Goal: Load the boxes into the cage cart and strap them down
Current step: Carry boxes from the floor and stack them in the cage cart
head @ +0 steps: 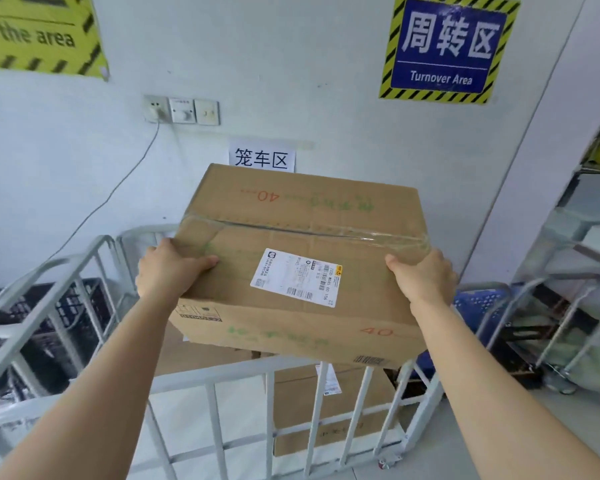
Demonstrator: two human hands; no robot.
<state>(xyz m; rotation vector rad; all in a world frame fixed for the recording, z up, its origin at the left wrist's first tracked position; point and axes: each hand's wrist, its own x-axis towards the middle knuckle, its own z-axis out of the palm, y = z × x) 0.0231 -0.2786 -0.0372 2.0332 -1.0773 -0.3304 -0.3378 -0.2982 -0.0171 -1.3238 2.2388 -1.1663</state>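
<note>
Hands point(168, 271) point(426, 277) gripping box point(302, 216), cart rail point(257, 370) below

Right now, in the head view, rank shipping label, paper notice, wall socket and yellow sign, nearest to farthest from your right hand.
1. Shipping label: on top of the box, just left of the right hand.
2. Paper notice: posted behind the box.
3. Wall socket: higher, farther left.
4. Yellow sign: top left corner.

Blue sign point(444, 46) and sockets point(182, 110) sit on the wall point(291, 81).
</note>
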